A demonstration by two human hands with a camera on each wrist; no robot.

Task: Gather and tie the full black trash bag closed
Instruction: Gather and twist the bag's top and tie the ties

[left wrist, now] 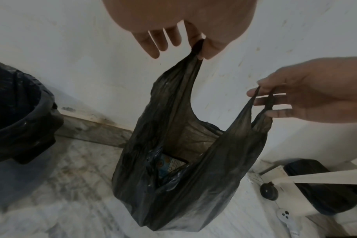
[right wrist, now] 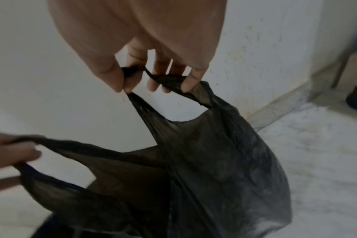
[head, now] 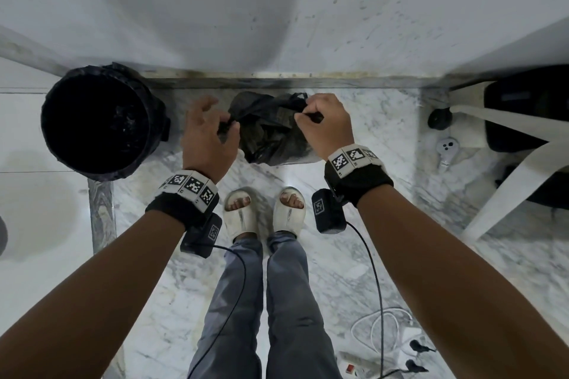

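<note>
The black trash bag (head: 271, 132) hangs above the marble floor near the wall, mouth open, with a blue wrapper (left wrist: 170, 163) showing inside. My left hand (head: 212, 129) pinches the left handle (left wrist: 198, 48) between thumb and forefinger, the other fingers loose. My right hand (head: 320, 120) grips the right handle loop (right wrist: 165, 78), fingers curled through it. In the left wrist view the bag (left wrist: 185, 157) is stretched between my left hand (left wrist: 200, 49) and my right hand (left wrist: 263, 101). In the right wrist view the bag (right wrist: 214, 161) hangs from my right hand (right wrist: 153, 80); the left hand (right wrist: 14, 151) is blurred.
A black bin (head: 101, 120) lined with a black bag stands at the left by the wall. A white plastic chair (head: 523, 169) and a dark object under it sit at the right. My sandalled feet (head: 264, 209) stand just behind the bag. Cables and a power strip (head: 400, 344) lie lower right.
</note>
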